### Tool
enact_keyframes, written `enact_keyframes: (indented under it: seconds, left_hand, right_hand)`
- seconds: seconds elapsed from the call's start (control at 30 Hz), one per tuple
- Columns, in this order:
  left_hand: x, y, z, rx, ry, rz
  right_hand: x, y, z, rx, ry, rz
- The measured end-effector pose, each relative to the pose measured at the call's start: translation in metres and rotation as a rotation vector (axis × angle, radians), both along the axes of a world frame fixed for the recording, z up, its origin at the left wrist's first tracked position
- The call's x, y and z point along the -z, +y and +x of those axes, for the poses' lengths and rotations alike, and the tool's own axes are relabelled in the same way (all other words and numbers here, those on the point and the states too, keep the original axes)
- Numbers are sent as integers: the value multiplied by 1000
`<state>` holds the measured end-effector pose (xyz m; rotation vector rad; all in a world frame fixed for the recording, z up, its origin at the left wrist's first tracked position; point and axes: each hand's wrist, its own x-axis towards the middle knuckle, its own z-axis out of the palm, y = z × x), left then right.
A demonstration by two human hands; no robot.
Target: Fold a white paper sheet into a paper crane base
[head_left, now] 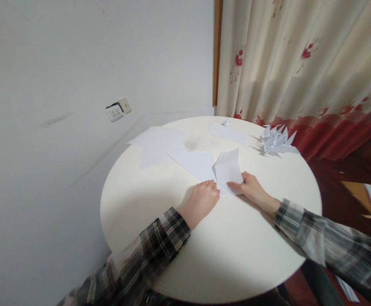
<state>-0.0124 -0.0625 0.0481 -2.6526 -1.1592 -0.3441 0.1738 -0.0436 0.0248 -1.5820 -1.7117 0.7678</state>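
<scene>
A creased white paper sheet [228, 167] stands partly raised from the round white table, between my two hands. My right hand [252, 187] pinches its right edge, thumb across the front and fingers behind. My left hand [202, 199] rests at the sheet's lower left corner with its fingers curled together around the edge; the fingertips are partly hidden. Just behind my left hand, another flat white sheet [199, 163] lies on the table.
More loose sheets [160, 142] lie at the table's [124, 221] back left. A small folded paper piece [226, 122] sits by a flat sheet [228, 133] at the back. Several folded paper figures [276, 140] cluster at the back right, before a curtain [268, 63].
</scene>
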Motion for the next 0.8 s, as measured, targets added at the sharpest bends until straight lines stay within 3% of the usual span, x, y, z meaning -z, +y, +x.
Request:
enact_keyframes:
  seconds: [0.57, 0.8]
  left_hand:
    - [2, 1, -1, -1, 29, 19]
    - [5, 1, -4, 10, -20, 33]
  right_hand:
    - [0, -2, 1, 23, 166, -63]
    - [-4, -4, 0, 18, 102, -35]
